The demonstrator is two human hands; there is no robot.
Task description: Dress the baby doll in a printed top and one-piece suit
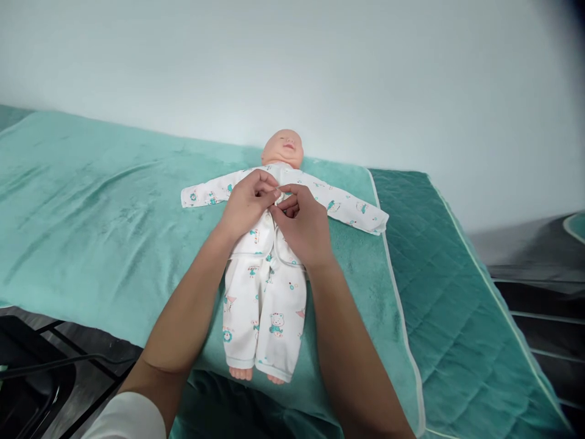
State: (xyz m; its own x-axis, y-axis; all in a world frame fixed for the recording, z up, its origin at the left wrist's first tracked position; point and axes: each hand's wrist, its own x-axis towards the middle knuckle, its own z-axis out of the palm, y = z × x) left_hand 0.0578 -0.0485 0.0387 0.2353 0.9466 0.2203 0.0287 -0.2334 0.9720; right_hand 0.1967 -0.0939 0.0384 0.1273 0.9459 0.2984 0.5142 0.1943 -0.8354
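A baby doll (286, 145) lies on its back, head toward the wall and feet toward me. It wears a white printed jacket (256, 241) and matching trousers (278, 317), with both sleeves spread out sideways. Over the doll's chest, my left hand (251, 201) pinches the jacket's front edge between thumb and finger. Close against it, my right hand (304, 219) pinches the same front opening from the other side. A small fastening shows between the fingertips, partly hidden. Below the hands the jacket's lower front hangs slightly apart over the trousers.
A light green blanket (114, 244) covers the bed under the doll. To the right shows a darker quilted cover (439, 292). A pale wall (320, 79) stands behind. At the lower left are a black object (27, 378) and a dark cable (86, 360).
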